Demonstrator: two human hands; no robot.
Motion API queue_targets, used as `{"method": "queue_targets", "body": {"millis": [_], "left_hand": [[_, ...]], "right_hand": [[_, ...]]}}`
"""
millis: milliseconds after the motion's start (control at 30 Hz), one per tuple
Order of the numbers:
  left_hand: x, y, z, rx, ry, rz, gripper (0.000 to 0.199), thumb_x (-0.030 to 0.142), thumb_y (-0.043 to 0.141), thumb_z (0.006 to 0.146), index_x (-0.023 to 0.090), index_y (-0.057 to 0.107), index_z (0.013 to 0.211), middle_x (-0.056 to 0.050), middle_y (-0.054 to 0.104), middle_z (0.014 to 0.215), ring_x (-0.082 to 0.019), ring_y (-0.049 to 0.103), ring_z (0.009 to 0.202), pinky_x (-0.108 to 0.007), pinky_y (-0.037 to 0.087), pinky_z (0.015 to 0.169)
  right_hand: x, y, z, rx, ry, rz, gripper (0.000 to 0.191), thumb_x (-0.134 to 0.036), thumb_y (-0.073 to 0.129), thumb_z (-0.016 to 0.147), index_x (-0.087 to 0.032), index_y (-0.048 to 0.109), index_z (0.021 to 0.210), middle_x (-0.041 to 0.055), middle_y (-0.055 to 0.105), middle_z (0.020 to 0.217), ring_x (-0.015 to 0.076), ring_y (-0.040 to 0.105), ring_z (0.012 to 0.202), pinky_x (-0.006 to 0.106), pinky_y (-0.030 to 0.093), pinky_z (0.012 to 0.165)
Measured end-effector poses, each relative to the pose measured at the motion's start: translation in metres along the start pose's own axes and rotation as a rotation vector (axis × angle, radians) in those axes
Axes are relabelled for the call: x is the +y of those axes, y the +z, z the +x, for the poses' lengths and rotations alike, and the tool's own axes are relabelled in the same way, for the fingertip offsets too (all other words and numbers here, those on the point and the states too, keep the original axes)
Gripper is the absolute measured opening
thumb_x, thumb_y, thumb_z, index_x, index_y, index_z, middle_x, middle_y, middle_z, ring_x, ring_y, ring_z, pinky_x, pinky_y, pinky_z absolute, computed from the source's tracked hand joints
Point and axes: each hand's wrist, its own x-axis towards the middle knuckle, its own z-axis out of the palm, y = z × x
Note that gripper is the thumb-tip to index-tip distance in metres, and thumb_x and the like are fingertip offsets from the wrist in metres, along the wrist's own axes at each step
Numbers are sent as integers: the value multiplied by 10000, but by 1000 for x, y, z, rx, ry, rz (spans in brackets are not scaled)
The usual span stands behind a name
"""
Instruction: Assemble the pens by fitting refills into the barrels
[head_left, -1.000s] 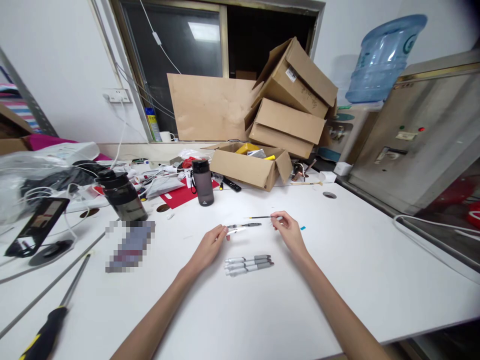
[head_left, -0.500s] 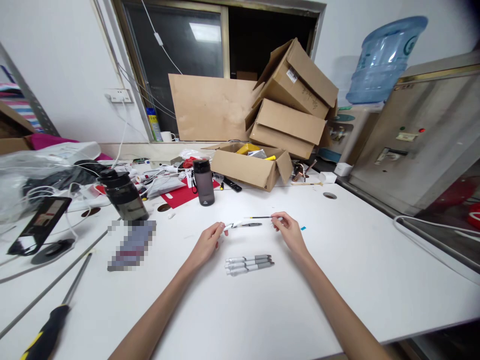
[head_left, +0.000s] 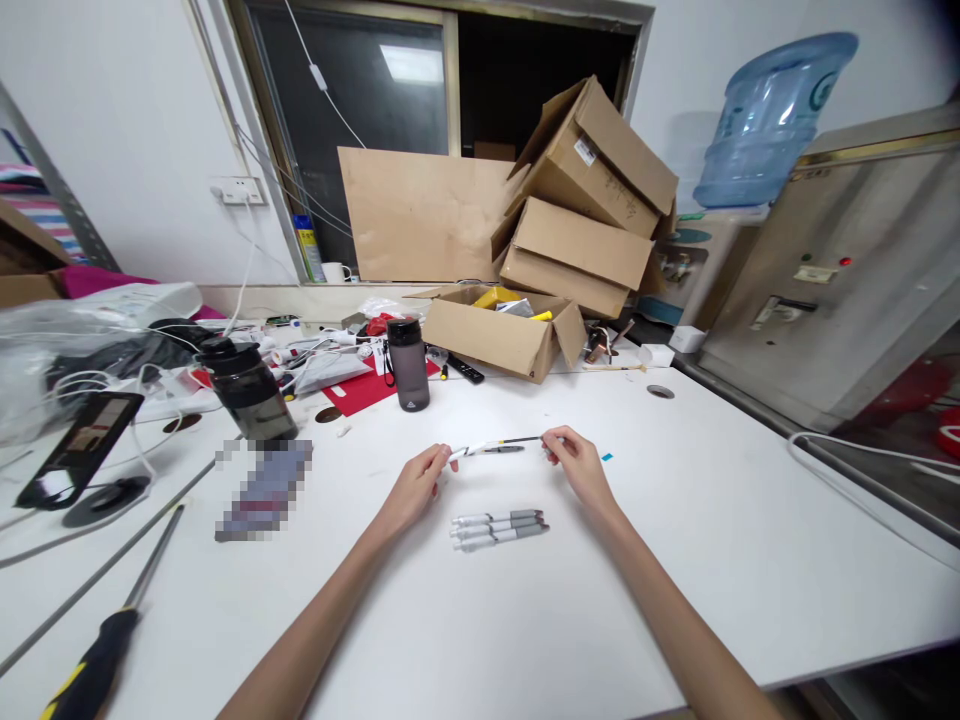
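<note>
My left hand point(head_left: 421, 474) is closed on a white pen barrel point(head_left: 469, 451) that points to the right. Between the fingertips of my right hand point(head_left: 574, 455) is a thin dark pen refill point(head_left: 520, 440), its yellowish end at the open end of the barrel; whether it is inside I cannot tell. Just below them, a pen with a dark grip point(head_left: 507, 449) lies on the table, partly hidden behind the barrel. Nearer to me, several white pens with grey grips point(head_left: 499, 530) lie side by side.
A dark bottle point(head_left: 409, 368) stands beyond my left hand, with an open cardboard box point(head_left: 487, 335) to its right. At left are a second bottle point(head_left: 251, 395), a phone on a stand point(head_left: 79, 450) and a screwdriver point(head_left: 97, 655). A small blue scrap point(head_left: 607, 457) lies right of my right hand.
My right hand has brought the refill slightly down and left, so its tip now meets the end of the barrel. My left hand has hardly moved.
</note>
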Motion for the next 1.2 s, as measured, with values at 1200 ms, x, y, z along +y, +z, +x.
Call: {"method": "queue_targets", "body": {"millis": [1200], "left_hand": [[13, 9, -7, -87, 75, 84, 501, 558, 332, 1012, 197, 623, 823, 23, 492, 725, -154, 445, 622, -258, 368, 614]], "right_hand": [[0, 18, -18, -282, 49, -87, 411, -552, 525, 935, -189, 692, 838, 33, 655, 801, 179, 578, 733, 286, 458, 705]]}}
